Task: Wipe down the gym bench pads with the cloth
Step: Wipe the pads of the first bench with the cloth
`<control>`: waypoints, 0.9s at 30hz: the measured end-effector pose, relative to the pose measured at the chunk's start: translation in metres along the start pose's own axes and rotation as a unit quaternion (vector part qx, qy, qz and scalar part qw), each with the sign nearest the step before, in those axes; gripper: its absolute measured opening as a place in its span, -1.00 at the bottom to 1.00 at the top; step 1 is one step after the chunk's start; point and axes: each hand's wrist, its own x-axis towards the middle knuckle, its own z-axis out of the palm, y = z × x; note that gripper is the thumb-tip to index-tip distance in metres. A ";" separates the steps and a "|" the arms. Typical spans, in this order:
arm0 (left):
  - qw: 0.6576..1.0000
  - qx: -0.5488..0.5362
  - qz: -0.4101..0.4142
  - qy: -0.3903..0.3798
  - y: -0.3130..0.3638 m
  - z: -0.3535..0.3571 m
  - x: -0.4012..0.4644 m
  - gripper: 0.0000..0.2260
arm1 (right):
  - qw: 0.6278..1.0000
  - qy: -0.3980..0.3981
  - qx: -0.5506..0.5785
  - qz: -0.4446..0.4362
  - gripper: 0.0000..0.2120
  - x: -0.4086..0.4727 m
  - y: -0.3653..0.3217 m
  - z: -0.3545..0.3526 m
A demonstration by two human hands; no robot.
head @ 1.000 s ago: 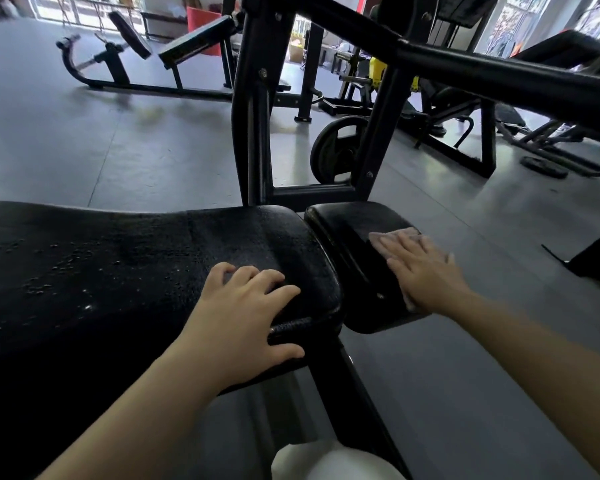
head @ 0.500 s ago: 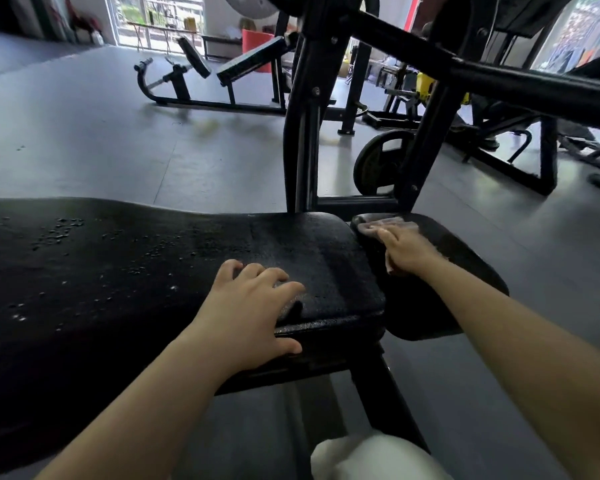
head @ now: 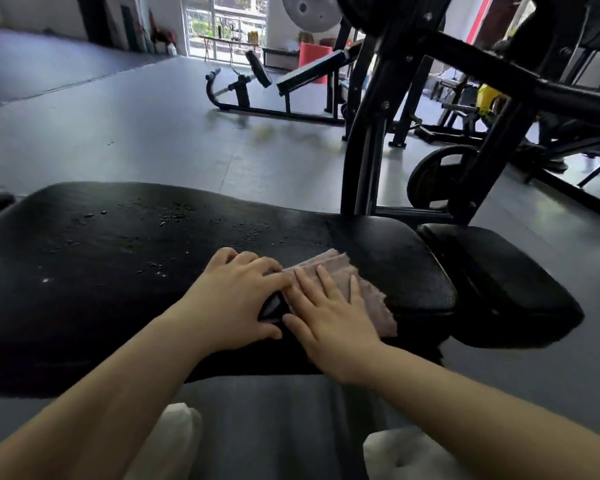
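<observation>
- Head view: a long black bench pad [head: 118, 271] runs across the middle of the frame, with small droplets or specks scattered over its top; a smaller black pad [head: 499, 282] sits just beside its right end, tilted slightly downward.
- The right hand [head: 329, 317] lies flat on a folded pinkish cloth [head: 364, 292]; its fingers are straight and spread, pressing the cloth against the long pad near that pad's right end; nothing is gripped.
- The cloth shows past the fingertips and along the right side of the hand; it lies wholly on the long pad, apart from the smaller pad.
- The left hand [head: 232, 299] rests on the long pad just beside the right hand, touching the cloth's left edge; its fingers are bent at the knuckles with tips on the pad; a dark shape shows under the palm near the thumb, and I cannot tell whether it is held.
- Behind the pads stands a black metal frame [head: 368, 140] with a weight plate [head: 433, 181] low beside it; another bench [head: 284, 81] stands farther back on the grey floor [head: 118, 133].
</observation>
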 end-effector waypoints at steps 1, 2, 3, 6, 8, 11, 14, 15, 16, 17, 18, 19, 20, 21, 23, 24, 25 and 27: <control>1.000 0.004 -0.015 -0.009 -0.006 0.000 -0.004 -0.35 | 1.000 -0.003 -0.008 -0.019 -0.23 0.002 -0.005 0.000; 0.999 0.006 -0.028 -0.022 -0.011 -0.002 -0.006 -0.34 | 0.999 -0.003 -0.014 -0.034 -0.28 0.003 -0.006 -0.001; 0.999 0.005 -0.039 -0.032 -0.016 -0.004 -0.008 -0.33 | 0.999 -0.001 -0.015 -0.037 -0.39 0.005 -0.001 -0.004; 0.997 -0.013 -0.054 -0.051 -0.029 -0.004 -0.018 -0.30 | 0.999 -0.003 0.007 0.033 -0.56 0.018 0.031 -0.014; 0.996 -0.018 -0.054 -0.063 -0.033 -0.003 -0.026 -0.30 | 0.992 -0.015 0.028 0.119 -0.57 0.031 0.058 -0.021; 0.996 -0.018 -0.050 -0.066 -0.038 0.000 -0.037 -0.31 | 0.974 -0.026 0.052 0.218 -0.56 0.050 0.076 -0.025; 0.996 -0.018 -0.054 -0.072 -0.042 0.002 -0.044 -0.32 | 0.975 -0.018 0.065 0.211 -0.53 0.056 0.059 -0.022; 0.995 -0.021 -0.056 -0.075 -0.044 0.003 -0.045 -0.31 | 0.981 -0.017 0.059 0.183 -0.52 0.053 0.047 -0.020; 0.995 -0.026 -0.059 -0.077 -0.045 0.003 -0.045 -0.31 | 0.988 -0.016 0.046 0.148 -0.52 0.048 0.036 -0.017; 0.995 -0.033 -0.061 -0.076 -0.045 0.004 -0.044 -0.32 | 0.994 -0.013 0.028 0.108 -0.52 0.042 0.027 -0.014; 0.995 -0.037 -0.061 -0.076 -0.044 0.003 -0.043 -0.32 | 0.998 -0.010 0.010 0.069 -0.53 0.034 0.019 -0.011; 0.995 -0.036 -0.060 -0.077 -0.044 0.003 -0.041 -0.32 | 0.999 -0.009 -0.007 0.037 -0.53 0.027 0.016 -0.010; 0.994 -0.033 -0.059 -0.080 -0.043 0.003 -0.039 -0.32 | 1.000 -0.010 -0.015 0.020 -0.53 0.024 0.018 -0.012; 0.994 -0.030 -0.059 -0.084 -0.042 0.003 -0.038 -0.32 | 1.000 -0.014 -0.013 0.021 -0.54 0.026 0.027 -0.014; 0.994 -0.024 -0.060 -0.090 -0.041 0.002 -0.036 -0.32 | 0.998 -0.025 -0.015 0.057 -0.54 0.039 0.051 -0.017; 0.993 -0.023 -0.061 -0.094 -0.041 0.002 -0.036 -0.32 | 0.996 -0.027 -0.018 0.088 -0.54 0.050 0.064 -0.019; 0.993 -0.024 -0.063 -0.096 -0.040 0.002 -0.036 -0.32 | 0.991 -0.025 -0.009 0.129 -0.53 0.061 0.074 -0.022; 0.993 -0.021 -0.063 -0.097 -0.040 0.002 -0.037 -0.32 | 0.974 -0.007 0.033 0.222 -0.52 0.083 0.078 -0.026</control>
